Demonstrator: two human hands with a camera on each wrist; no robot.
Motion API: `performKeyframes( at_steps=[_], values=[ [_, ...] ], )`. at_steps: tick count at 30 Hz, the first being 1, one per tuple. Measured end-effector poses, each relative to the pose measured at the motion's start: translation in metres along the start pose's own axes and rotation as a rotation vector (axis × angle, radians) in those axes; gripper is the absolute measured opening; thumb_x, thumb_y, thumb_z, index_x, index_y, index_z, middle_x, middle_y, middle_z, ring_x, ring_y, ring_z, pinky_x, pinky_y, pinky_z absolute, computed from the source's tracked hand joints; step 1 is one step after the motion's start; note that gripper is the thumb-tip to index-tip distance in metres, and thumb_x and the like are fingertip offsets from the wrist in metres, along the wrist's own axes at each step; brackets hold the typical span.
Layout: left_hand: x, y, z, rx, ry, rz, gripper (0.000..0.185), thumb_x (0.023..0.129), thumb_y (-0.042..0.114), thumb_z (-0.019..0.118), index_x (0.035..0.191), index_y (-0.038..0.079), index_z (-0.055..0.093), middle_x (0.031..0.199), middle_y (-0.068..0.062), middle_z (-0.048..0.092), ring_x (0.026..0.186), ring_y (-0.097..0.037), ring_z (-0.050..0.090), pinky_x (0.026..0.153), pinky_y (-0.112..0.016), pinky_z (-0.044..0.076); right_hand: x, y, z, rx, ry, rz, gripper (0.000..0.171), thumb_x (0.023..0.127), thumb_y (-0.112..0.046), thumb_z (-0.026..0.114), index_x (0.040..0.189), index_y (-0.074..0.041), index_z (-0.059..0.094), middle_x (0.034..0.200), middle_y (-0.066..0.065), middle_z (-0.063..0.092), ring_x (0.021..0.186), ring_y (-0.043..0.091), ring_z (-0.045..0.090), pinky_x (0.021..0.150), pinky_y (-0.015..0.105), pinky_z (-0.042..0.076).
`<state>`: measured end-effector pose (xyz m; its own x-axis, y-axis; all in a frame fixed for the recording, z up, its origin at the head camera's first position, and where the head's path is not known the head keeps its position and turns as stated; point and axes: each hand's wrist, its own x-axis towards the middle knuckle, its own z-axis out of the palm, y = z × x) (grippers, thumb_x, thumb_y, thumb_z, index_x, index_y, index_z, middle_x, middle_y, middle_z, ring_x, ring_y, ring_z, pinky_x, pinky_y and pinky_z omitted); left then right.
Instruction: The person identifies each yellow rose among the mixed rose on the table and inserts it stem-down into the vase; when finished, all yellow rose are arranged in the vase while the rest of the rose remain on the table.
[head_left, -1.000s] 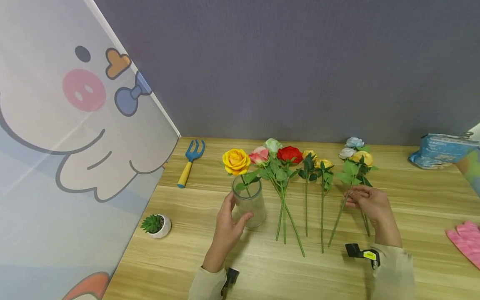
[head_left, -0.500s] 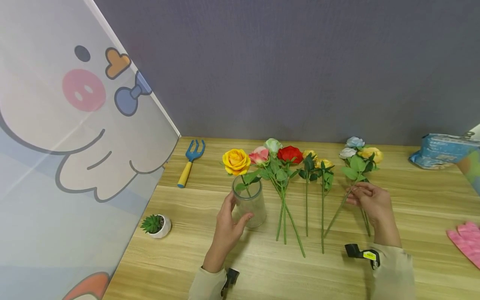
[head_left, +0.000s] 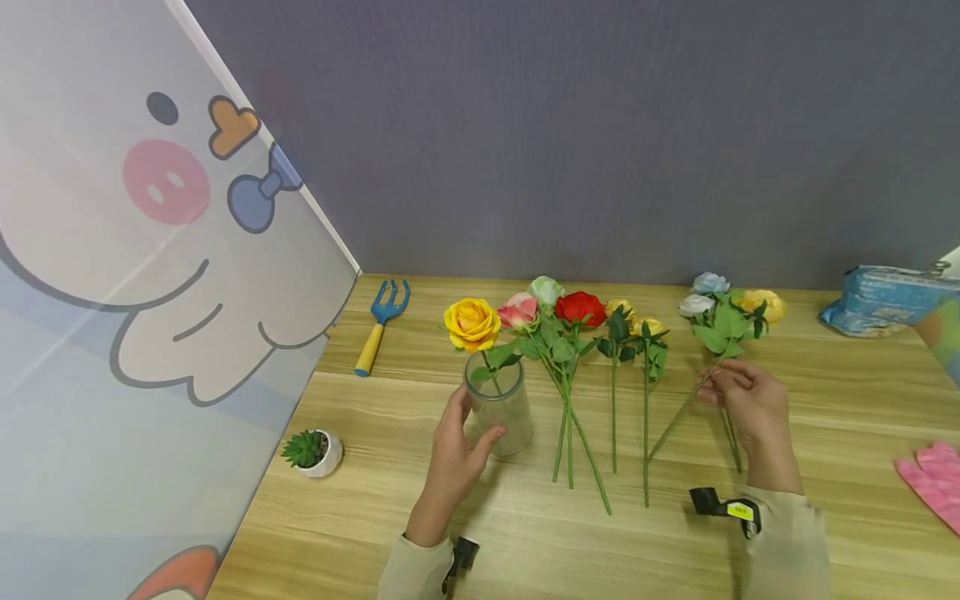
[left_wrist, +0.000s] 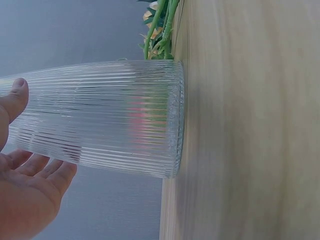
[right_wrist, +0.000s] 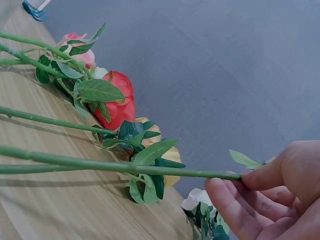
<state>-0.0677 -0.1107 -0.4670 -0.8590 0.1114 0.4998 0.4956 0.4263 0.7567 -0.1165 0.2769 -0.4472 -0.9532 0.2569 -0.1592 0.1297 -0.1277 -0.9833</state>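
My left hand (head_left: 455,454) grips a clear ribbed glass vase (head_left: 517,421), thumb on one side and fingers on the other. In the left wrist view, the vase (left_wrist: 105,117) has its base at the wooden table. A yellow-orange rose (head_left: 472,323) stands in it, leaning left. My right hand (head_left: 756,408) pinches the green stem of an artificial yellow flower (head_left: 763,305) between thumb and fingers. That stem (right_wrist: 125,166) slants down leftward in the head view, its lower end at another yellow flower's stem. Beside the held bloom lie a white flower (head_left: 696,305) and a pale blue flower (head_left: 710,283).
Between the hands lie a pink flower (head_left: 517,310), a pale green one (head_left: 546,290), a red one (head_left: 580,308) and two yellow ones. A hand fork (head_left: 380,325) and potted succulent (head_left: 320,454) are left; a blue pouch (head_left: 888,300) and pink glove (head_left: 933,483) right.
The held yellow bloom has swung right, away from the white and blue flowers, and its stem's lower end has shifted left. My right hand has moved slightly; the left hand keeps still on the vase.
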Motion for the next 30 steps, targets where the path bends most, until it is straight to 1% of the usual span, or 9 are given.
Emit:
performKeyframes(
  at_steps=[3, 7, 12, 15, 18, 24, 30],
  values=[
    [0.0, 0.0, 0.0, 0.004, 0.0, -0.005, 0.077, 0.088, 0.004, 0.081, 0.152, -0.004, 0.038, 0.147, -0.025, 0.053, 0.135, -0.043, 0.054, 0.107, -0.059, 0.05, -0.001, -0.003, 0.002, 0.047, 0.052, 0.026, 0.01, 0.104, 0.005, 0.051, 0.114, 0.004, 0.052, 0.076, -0.009, 0.073, 0.065, 0.004, 0.072, 0.063, 0.018, 0.063],
    [-0.001, 0.0, 0.0, 0.007, -0.001, -0.013, 0.077, 0.087, 0.002, 0.081, 0.151, -0.004, 0.038, 0.146, -0.025, 0.053, 0.134, -0.043, 0.054, 0.108, -0.058, 0.05, -0.001, -0.005, 0.004, 0.102, 0.125, 0.051, 0.011, 0.102, 0.007, 0.052, 0.112, 0.003, 0.051, 0.075, -0.008, 0.073, 0.064, 0.004, 0.071, 0.061, 0.018, 0.062],
    [-0.002, 0.001, 0.0, 0.01, -0.004, -0.019, 0.077, 0.087, 0.001, 0.081, 0.151, -0.005, 0.039, 0.146, -0.024, 0.053, 0.134, -0.043, 0.054, 0.108, -0.058, 0.049, 0.0, -0.007, 0.006, 0.172, 0.197, 0.038, 0.013, 0.1, 0.009, 0.055, 0.111, 0.002, 0.051, 0.074, -0.005, 0.072, 0.063, 0.005, 0.07, 0.058, 0.018, 0.061],
    [-0.001, 0.001, 0.0, 0.009, -0.005, -0.021, 0.076, 0.087, 0.002, 0.08, 0.151, -0.005, 0.038, 0.146, -0.024, 0.053, 0.135, -0.043, 0.054, 0.108, -0.059, 0.049, 0.001, -0.009, 0.007, 0.228, 0.219, 0.025, 0.014, 0.099, 0.009, 0.057, 0.11, 0.003, 0.051, 0.074, -0.002, 0.073, 0.064, 0.006, 0.072, 0.057, 0.018, 0.061],
    [-0.001, 0.002, 0.0, 0.007, -0.008, -0.022, 0.076, 0.088, 0.002, 0.08, 0.151, -0.004, 0.038, 0.147, -0.024, 0.053, 0.135, -0.043, 0.054, 0.108, -0.059, 0.049, 0.001, -0.009, 0.007, 0.26, 0.229, 0.012, 0.014, 0.099, 0.01, 0.057, 0.109, 0.002, 0.052, 0.075, -0.001, 0.073, 0.065, 0.007, 0.072, 0.057, 0.019, 0.062],
    [-0.001, 0.002, -0.001, 0.001, -0.006, -0.023, 0.076, 0.088, 0.003, 0.08, 0.151, -0.004, 0.039, 0.147, -0.025, 0.052, 0.135, -0.042, 0.054, 0.109, -0.058, 0.048, 0.0, -0.009, 0.009, 0.295, 0.238, 0.0, 0.012, 0.099, 0.012, 0.056, 0.104, 0.001, 0.056, 0.076, 0.001, 0.073, 0.068, 0.007, 0.073, 0.058, 0.019, 0.062],
    [-0.001, 0.0, 0.0, 0.001, -0.006, -0.014, 0.076, 0.088, 0.003, 0.08, 0.151, -0.004, 0.038, 0.148, -0.024, 0.052, 0.135, -0.042, 0.053, 0.109, -0.059, 0.048, 0.002, -0.009, 0.013, 0.312, 0.265, -0.019, 0.015, 0.099, 0.014, 0.054, 0.099, 0.001, 0.06, 0.076, 0.001, 0.073, 0.07, 0.006, 0.073, 0.057, 0.019, 0.062]
  ],
)
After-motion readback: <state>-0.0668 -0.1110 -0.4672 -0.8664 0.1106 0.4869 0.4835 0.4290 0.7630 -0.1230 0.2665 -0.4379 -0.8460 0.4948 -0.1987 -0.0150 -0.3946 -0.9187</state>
